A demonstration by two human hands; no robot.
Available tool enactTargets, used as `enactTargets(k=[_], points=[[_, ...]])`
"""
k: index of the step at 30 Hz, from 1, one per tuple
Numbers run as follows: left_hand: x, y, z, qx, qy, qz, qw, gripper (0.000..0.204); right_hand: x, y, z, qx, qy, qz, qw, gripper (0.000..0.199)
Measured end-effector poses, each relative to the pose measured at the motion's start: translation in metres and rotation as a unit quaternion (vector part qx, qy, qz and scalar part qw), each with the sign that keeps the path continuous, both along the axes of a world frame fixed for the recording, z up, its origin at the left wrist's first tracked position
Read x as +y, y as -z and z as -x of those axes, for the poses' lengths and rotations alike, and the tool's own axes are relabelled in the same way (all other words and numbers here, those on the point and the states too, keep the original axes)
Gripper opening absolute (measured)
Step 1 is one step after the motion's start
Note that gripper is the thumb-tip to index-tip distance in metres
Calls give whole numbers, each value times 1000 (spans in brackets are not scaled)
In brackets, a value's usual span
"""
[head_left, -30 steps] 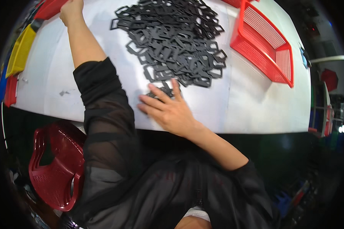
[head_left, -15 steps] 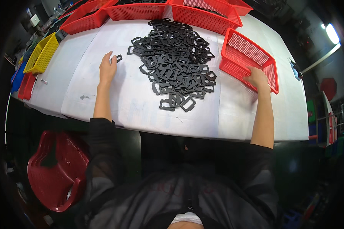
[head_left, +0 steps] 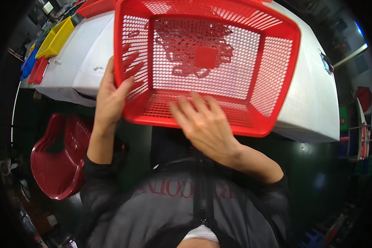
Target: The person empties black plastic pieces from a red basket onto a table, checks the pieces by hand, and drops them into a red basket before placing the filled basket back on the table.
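Observation:
A red mesh plastic basket [head_left: 252, 131] is raised in front of me, tilted so that I look into its bare inside. A solid red square patch shows on its bottom. My left hand [head_left: 111, 99] grips the left side, its thumb over the rim toward the inside. My right hand [head_left: 211, 130] is at the near wall, its slightly blurred fingers stretched out and apart, reaching past the rim into the basket. Whether they press on the wall, I cannot tell. Through the mesh bottom a pile of black rectangular frames [head_left: 182, 43] shows on the white table behind.
A white-covered table [head_left: 314, 99] lies beyond the basket. A yellow basket [head_left: 56, 39] and a small red bin [head_left: 39, 70] stand at its left edge. Below left is a dark red plastic chair [head_left: 62, 159]. The raised basket hides much of the table.
The red basket has come off the table's right side to the middle, close before me. My left hand has left the table and taken its left side; my right hand has moved inward.

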State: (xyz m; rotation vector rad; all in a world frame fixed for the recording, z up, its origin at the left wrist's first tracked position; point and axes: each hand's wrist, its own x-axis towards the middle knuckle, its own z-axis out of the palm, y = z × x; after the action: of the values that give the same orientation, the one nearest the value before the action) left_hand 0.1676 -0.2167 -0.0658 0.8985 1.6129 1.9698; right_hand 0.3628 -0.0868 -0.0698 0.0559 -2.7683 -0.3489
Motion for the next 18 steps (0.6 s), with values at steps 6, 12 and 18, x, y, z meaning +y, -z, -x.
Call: enactTargets(k=[6, 12, 18], points=[[-165, 4, 21, -39, -101, 134, 985, 67, 3, -16, -43, 166, -69, 309, 934, 49], [-221, 84, 19, -235, -47, 324, 915, 76, -23, 71, -21, -290, 184, 548, 763, 63], [-193, 143, 22, -254, -14, 331, 909, 70, -12, 130, -28, -247, 259, 671, 650, 48]])
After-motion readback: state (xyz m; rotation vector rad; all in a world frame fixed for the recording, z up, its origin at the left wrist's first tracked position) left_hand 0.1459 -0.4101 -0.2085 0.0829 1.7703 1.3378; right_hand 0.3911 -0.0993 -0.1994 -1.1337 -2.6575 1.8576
